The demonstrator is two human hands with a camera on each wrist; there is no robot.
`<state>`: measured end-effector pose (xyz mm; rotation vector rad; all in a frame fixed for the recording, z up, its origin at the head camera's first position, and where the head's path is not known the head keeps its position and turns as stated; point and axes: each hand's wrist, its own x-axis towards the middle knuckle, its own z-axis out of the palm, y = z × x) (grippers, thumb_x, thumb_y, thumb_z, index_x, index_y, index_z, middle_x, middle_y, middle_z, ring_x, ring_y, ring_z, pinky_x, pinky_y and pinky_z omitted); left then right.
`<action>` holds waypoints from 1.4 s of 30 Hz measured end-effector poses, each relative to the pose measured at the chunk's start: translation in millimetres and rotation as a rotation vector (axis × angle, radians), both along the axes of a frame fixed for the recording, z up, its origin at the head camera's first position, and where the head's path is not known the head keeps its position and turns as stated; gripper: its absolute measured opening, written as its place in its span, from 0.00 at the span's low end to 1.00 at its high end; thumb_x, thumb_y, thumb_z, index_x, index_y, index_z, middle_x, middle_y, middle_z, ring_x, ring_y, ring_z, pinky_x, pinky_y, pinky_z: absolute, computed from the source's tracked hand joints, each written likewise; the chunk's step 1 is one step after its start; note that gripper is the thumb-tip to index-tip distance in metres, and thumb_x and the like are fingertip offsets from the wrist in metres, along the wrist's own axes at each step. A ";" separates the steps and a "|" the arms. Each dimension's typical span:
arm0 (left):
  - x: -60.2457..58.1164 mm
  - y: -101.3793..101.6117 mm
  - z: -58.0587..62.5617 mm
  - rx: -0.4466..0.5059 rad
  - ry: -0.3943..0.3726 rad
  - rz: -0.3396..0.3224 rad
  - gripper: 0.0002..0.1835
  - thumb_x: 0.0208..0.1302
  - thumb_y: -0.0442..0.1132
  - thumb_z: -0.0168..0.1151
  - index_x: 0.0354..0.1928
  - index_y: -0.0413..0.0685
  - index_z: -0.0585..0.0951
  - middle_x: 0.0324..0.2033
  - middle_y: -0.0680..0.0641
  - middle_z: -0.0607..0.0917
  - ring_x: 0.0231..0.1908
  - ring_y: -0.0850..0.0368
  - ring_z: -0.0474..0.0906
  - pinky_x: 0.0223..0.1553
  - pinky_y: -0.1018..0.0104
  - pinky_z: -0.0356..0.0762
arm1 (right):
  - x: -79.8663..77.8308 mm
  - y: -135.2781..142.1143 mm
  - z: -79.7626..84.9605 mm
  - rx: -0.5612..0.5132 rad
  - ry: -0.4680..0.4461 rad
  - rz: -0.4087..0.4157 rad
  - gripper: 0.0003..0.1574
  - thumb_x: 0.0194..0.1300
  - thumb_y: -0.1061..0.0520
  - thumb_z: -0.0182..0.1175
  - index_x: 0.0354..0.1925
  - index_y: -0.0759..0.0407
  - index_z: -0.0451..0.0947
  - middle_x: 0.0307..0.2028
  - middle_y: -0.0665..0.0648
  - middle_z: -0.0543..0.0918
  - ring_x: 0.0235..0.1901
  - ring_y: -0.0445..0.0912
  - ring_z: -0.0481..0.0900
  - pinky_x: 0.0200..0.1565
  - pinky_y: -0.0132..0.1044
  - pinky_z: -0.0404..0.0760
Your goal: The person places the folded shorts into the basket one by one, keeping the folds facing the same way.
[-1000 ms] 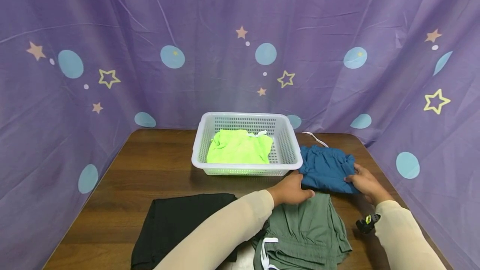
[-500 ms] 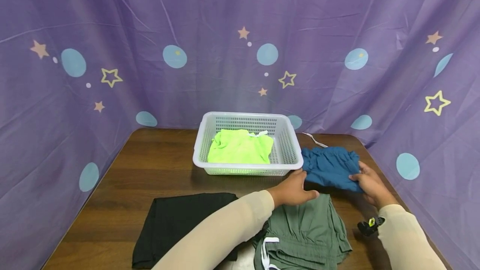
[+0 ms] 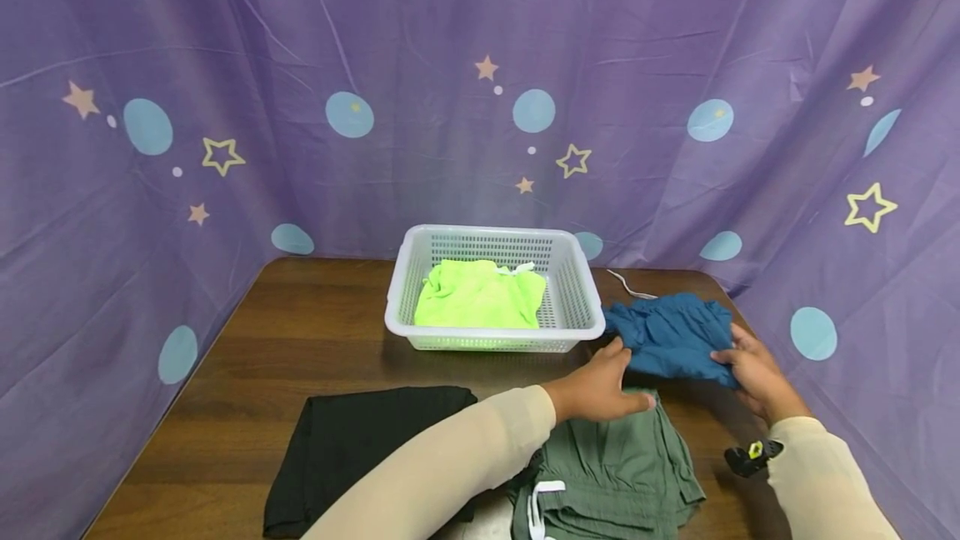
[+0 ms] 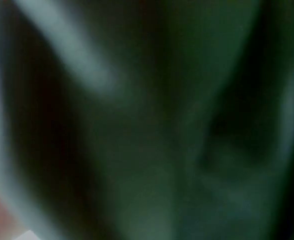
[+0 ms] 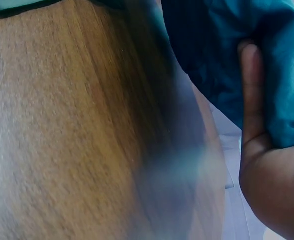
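Folded blue shorts (image 3: pixel 675 336) lie right of the basket in the head view, their right end lifted. My right hand (image 3: pixel 757 369) grips that end, thumb on top; in the right wrist view the thumb (image 5: pixel 252 85) presses into the blue cloth. At the shorts' front left edge is my left hand (image 3: pixel 600 382), thumb spread away from the fingers, fingertips right at the cloth. Under the left forearm are folded green shorts (image 3: pixel 615 473) with a white drawstring. The left wrist view is dark and blurred, filled with green cloth (image 4: pixel 137 175).
A white plastic basket (image 3: pixel 495 333) at the back middle holds neon-yellow shorts (image 3: pixel 480 298). Black folded cloth (image 3: pixel 360 440) lies at the front left of the brown table (image 3: pixel 247 357). A white cord (image 3: pixel 632 286) trails behind the blue shorts. Purple curtain (image 3: pixel 435 107) surrounds the table.
The blue shorts have shifted right, away from the basket, their right end rising a little. Both hands have moved right along with them. The basket and other clothes stay put.
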<state>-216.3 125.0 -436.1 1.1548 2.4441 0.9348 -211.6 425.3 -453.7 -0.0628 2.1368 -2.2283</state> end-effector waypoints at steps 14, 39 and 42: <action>-0.3 -4.6 27.4 0.036 0.041 0.007 0.46 0.62 0.65 0.50 0.72 0.42 0.52 0.72 0.44 0.43 0.70 0.57 0.38 0.65 0.65 0.51 | 0.3 -1.3 13.4 -0.137 0.123 -0.018 0.42 0.63 0.75 0.48 0.71 0.57 0.50 0.54 0.46 0.74 0.47 0.39 0.77 0.42 0.33 0.79; -9.0 -15.3 68.6 0.088 0.098 0.023 0.46 0.62 0.65 0.51 0.73 0.44 0.50 0.72 0.47 0.42 0.69 0.62 0.35 0.65 0.64 0.49 | -6.3 -19.7 55.7 -0.325 0.356 -0.039 0.44 0.61 0.82 0.41 0.71 0.59 0.52 0.64 0.56 0.66 0.56 0.44 0.72 0.47 0.37 0.76; -9.3 -15.9 73.8 0.092 0.125 0.027 0.46 0.62 0.64 0.52 0.72 0.43 0.51 0.72 0.46 0.43 0.69 0.61 0.35 0.65 0.65 0.48 | -6.6 -22.1 60.5 -0.348 0.373 -0.025 0.44 0.61 0.83 0.40 0.71 0.59 0.51 0.67 0.57 0.61 0.59 0.44 0.69 0.49 0.36 0.74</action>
